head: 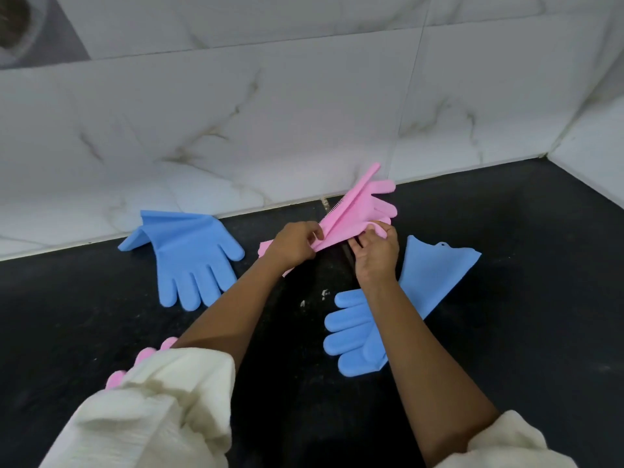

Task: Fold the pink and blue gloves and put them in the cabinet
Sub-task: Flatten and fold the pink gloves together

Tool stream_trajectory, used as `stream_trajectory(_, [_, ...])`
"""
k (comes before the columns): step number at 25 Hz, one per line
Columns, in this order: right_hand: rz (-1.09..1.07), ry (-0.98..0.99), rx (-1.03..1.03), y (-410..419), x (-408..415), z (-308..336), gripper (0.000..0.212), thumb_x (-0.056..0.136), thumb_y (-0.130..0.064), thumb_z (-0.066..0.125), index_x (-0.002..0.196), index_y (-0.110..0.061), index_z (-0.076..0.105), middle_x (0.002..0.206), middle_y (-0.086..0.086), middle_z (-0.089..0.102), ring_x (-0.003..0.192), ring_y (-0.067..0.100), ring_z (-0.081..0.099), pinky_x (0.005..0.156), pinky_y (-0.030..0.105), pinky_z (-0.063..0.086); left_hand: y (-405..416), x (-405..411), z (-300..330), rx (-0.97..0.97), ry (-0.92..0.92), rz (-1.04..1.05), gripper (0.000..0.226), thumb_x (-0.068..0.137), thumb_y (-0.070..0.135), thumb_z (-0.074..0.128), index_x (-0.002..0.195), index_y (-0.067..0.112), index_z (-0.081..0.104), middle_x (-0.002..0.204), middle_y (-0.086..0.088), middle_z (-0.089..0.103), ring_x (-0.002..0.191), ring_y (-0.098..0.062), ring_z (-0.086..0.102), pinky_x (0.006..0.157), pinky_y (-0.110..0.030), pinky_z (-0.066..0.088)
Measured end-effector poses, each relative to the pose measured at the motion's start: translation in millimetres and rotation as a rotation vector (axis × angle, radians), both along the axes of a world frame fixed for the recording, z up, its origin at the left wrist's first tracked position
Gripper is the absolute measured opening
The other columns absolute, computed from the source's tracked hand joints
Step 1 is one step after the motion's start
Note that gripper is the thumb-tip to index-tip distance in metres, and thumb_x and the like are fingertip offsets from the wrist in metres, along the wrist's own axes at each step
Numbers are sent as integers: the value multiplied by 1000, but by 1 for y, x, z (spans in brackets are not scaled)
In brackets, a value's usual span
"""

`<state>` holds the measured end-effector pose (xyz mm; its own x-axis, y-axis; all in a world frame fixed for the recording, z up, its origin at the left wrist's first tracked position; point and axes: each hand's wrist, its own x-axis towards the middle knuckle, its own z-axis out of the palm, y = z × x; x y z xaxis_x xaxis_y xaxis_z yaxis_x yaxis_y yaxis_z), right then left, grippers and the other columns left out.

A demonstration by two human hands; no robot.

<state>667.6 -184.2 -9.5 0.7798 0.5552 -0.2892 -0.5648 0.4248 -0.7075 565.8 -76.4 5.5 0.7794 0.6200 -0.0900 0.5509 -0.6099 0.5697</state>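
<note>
A pink glove (pixel 363 204) is lifted off the black counter near the tiled wall, creased lengthwise with its fingers pointing up and right. My left hand (pixel 295 244) pinches its palm part; my right hand (pixel 374 253) grips its lower edge. One blue glove (pixel 190 255) lies flat at the left, its cuff bent up against the wall. Another blue glove (pixel 405 298) lies at the right, partly under my right forearm. A second pink glove (pixel 148 358) peeks out from under my left sleeve, mostly hidden.
The black counter (pixel 523 298) meets a white marble-tiled wall (pixel 270 123) at the back and a side wall at the right. Small white specks (pixel 324 293) lie on the counter between my forearms. A round grey drain-like object (pixel 17 25) shows at top left.
</note>
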Motion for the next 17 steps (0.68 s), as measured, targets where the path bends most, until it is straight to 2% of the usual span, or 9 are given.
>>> stream_trajectory(3, [46, 45, 112, -21, -30, 21, 18, 96, -3, 39, 96, -15, 53, 105, 11, 61, 99, 27, 61, 95, 48, 47, -29, -34, 21, -206, -219, 182, 30, 77, -1, 56, 106, 7, 58, 86, -4, 59, 77, -18, 54, 63, -26, 41])
stream_trajectory(5, [89, -42, 129, -39, -55, 35, 16, 96, -6, 40, 100, -15, 53, 105, 10, 61, 97, 25, 62, 92, 43, 49, -48, -63, 41, -486, -294, 239, 34, 76, -1, 51, 107, 9, 58, 80, -4, 57, 70, -14, 51, 60, -25, 39])
stream_trajectory(7, [163, -137, 151, -59, -86, 47, 15, 96, -7, 41, 101, -14, 53, 104, 8, 63, 95, 22, 63, 88, 39, 50, -67, -105, 60, -826, -361, 197, 32, 64, -2, 48, 93, 6, 60, 76, -6, 54, 66, -16, 47, 58, -27, 37])
stream_trajectory(8, [202, -150, 170, -68, -106, 52, 15, 95, -7, 41, 95, -14, 54, 99, 7, 64, 92, 21, 63, 83, 37, 52, -77, -131, 65, -972, -404, 165, 35, 58, 0, 45, 90, 4, 57, 73, -6, 51, 63, -16, 47, 57, -26, 38])
stream_trajectory(10, [266, -101, 236, -85, -144, 55, 20, 93, -7, 41, 79, -14, 53, 82, 4, 64, 82, 19, 61, 74, 31, 51, -97, -183, 68, -1188, -478, 88, 46, 53, 0, 42, 97, 4, 55, 72, -6, 55, 62, -15, 54, 57, -21, 47])
stream_trajectory(13, [329, 40, 320, -99, -203, 48, 24, 92, -10, 40, 72, -14, 52, 73, 4, 61, 73, 18, 57, 74, 30, 44, -123, -250, 62, -1278, -530, 52, 59, 54, -4, 40, 109, 9, 57, 83, -4, 61, 74, -15, 58, 69, -24, 50])
stream_trajectory(17, [359, 87, 256, -108, -269, 33, 25, 93, -15, 40, 74, -15, 55, 68, 2, 68, 68, 16, 64, 66, 26, 55, -143, -332, 43, -1391, -654, 131, 70, 54, -6, 38, 111, 25, 62, 88, 3, 71, 80, -13, 65, 67, -20, 57])
